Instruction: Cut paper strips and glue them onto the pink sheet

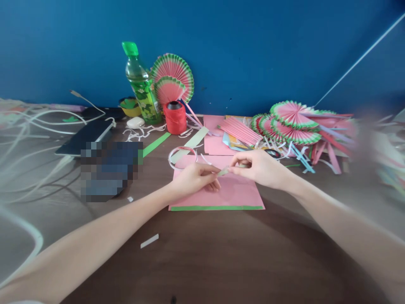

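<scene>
Over a sheet of pink paper (pixel 218 196) with a green band along its near edge, both hands meet. My left hand (pixel 199 179) pinches one end of a small pale green strip (pixel 223 171) between thumb and fingers. The strip's other end is at the fingertips of my right hand (pixel 256 166), which is also closed in a pinch. What lies inside the right hand's curled fingers is hidden. A white tape roll (pixel 171 159) lies at the sheet's far left corner, beside a longer pale green strip (pixel 198 139).
At the back stand a green-capped bottle (pixel 142 93), a red spool (pixel 175 119) and round pleated paper fans (pixel 174 76). More fans (pixel 291 120) are piled at right. A dark tablet (pixel 85 137) and white cables lie left. A white scrap (pixel 149 241) lies in front.
</scene>
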The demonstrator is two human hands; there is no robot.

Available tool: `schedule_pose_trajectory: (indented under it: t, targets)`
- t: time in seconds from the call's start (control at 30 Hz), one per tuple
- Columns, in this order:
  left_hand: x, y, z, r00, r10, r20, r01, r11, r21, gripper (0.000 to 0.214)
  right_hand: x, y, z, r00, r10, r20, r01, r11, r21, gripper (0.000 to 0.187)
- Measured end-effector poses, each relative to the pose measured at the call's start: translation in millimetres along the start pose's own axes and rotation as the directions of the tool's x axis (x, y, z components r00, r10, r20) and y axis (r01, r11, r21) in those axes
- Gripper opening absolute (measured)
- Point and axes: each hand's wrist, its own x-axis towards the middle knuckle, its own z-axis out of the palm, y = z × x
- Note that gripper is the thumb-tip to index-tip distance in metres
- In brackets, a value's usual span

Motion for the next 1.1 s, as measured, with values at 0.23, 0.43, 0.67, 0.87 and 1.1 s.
schedule_pose_trajectory:
  t: [0.23, 0.43, 0.67, 0.87, 1.1]
  targets:
    - [0.2, -2.1, -0.5, 1.000, -0.004, 0.009, 0.003, 0.998, 0.056, 0.029, -1.0, -1.8, 0.3, 1.000, -0.014, -0.013, 0.014, 1.000, -0.016, 0.020]
    - [-0.2, 2.1, 0.3, 1.000, 0.001, 0.019, -0.003, 0.994, 0.113, 0.025, -1.1, -3.5, -0.2, 1.000, -0.007, -0.017, 0.007, 1.000, -0.024, 0.020]
    - [0.2, 3.6, 1.5, 1.000, -0.013, 0.011, 0.012, 0.994, 0.113, 0.024, 0.1, -1.6, 0.3, 1.000, 0.003, -0.004, -0.003, 1.000, -0.015, 0.020]
    - [0.0, 2.5, 2.1, 1.000, -0.008, 0.009, 0.008, 0.995, 0.100, 0.023, 0.1, -3.1, -0.2, 1.000, 0.010, -0.002, -0.010, 1.000, -0.001, 0.020]
    - [-0.6, 3.7, 0.7, 1.000, -0.018, 0.023, 0.014, 0.992, 0.126, 0.024, -0.5, -1.5, -0.8, 1.000, 0.011, 0.015, -0.011, 1.000, 0.017, 0.022]
